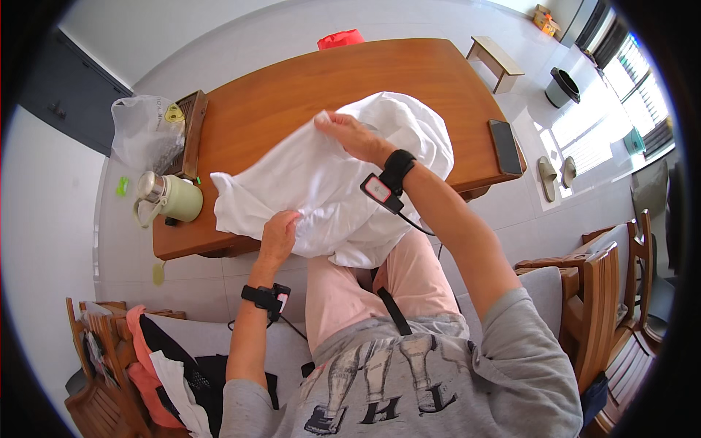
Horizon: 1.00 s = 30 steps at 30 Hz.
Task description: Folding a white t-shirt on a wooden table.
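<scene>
A large piece of white cloth [339, 202], perhaps a garment, lies rumpled over the near side of the wooden table [263, 120] and hangs down towards my knees. My right hand [350, 134] pinches its upper edge and lifts it a little off the tabletop. Lower and to the left, my left hand [281, 232] grips a gathered fold near the table's front edge. Between the two hands the fabric is drawn fairly taut. A bunched part of the cloth spreads beyond my right hand, and its full shape is hidden in folds.
A smartphone [504, 147] lies at the table's right edge. On the left stand a pale green vacuum jug [183, 198], a wooden tray [189, 128] and a plastic bag [148, 128]. Clothes [181, 378] lie on the sofa at my left. A bench [495, 60] stands beyond the table.
</scene>
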Motion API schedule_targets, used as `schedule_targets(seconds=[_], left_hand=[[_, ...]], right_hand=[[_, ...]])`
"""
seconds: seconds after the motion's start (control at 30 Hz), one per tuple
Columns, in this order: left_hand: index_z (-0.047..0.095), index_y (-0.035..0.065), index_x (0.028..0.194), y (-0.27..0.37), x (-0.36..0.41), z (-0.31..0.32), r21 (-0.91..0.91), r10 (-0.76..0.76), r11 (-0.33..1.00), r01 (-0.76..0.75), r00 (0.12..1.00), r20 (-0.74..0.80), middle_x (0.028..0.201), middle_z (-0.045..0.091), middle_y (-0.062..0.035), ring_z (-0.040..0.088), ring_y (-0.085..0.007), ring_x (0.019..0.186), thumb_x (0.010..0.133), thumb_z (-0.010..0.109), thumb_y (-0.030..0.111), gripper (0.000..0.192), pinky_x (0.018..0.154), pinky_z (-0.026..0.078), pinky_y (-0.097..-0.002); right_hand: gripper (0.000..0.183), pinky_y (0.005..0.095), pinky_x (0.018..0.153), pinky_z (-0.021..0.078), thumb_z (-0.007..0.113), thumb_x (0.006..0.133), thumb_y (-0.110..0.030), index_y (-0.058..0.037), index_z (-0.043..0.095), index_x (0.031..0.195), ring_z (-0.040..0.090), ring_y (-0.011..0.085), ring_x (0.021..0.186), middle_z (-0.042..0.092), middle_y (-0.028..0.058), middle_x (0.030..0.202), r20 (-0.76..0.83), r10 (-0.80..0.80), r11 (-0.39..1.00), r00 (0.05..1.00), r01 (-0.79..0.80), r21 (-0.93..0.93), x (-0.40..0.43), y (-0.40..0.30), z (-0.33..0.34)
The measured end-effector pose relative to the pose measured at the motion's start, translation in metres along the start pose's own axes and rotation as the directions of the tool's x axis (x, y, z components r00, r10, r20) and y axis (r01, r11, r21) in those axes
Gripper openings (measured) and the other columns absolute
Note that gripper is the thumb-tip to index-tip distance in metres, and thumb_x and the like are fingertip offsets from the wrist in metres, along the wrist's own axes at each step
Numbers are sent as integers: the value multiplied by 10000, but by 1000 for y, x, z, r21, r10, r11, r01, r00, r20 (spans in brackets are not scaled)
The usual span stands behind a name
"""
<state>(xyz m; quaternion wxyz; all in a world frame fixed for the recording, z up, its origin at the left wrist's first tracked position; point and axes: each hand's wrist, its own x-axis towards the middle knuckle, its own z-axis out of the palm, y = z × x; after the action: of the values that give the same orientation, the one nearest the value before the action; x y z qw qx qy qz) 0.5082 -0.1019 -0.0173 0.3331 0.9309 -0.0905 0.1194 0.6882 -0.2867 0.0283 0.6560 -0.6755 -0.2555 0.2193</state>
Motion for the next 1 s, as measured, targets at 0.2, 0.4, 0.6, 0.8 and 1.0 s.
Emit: schedule_targets(seconds=[0.2,0.4,0.6,0.8,1.0], left_hand=[[562,-11,919,55,26,-38,-158,-203,975,157,921,-334,848,589,-131,562,-263,777,754,545,79,189,728,431,-330],[520,7,1038,94,54,-55,-7,150,985,-171,883,-444,880,581,-121,558,-227,799,737,620,139,343,752,425,-285],[503,-6,1063,109,42,-48,-293,-46,956,-26,971,-236,863,588,-124,556,-173,765,774,580,134,331,712,426,-250],[557,-25,958,68,19,-59,-150,-168,982,115,897,-408,765,602,-122,553,-149,691,813,521,146,227,654,432,-254],[564,-25,927,42,11,-66,-127,-249,969,214,848,-467,757,602,-128,543,-160,658,824,496,208,264,632,430,-279]], right_hand=[[254,284,779,440,436,868,-267,-68,464,1022,524,131,874,534,21,971,47,126,801,991,-130,584,-20,-60,8],[224,279,768,440,443,863,-236,-62,475,1002,540,135,838,546,30,919,139,89,786,986,-155,599,-45,-70,15],[210,228,685,411,465,859,-241,-42,498,914,493,64,750,538,-15,833,123,-207,928,971,155,339,-59,-57,42],[272,350,751,414,514,796,-220,-53,459,1004,526,259,897,557,121,957,298,-198,830,934,321,-455,-78,-26,32],[374,364,802,412,504,724,-24,-121,460,1083,499,282,976,505,84,1082,163,-110,607,981,196,-770,-68,7,0]])
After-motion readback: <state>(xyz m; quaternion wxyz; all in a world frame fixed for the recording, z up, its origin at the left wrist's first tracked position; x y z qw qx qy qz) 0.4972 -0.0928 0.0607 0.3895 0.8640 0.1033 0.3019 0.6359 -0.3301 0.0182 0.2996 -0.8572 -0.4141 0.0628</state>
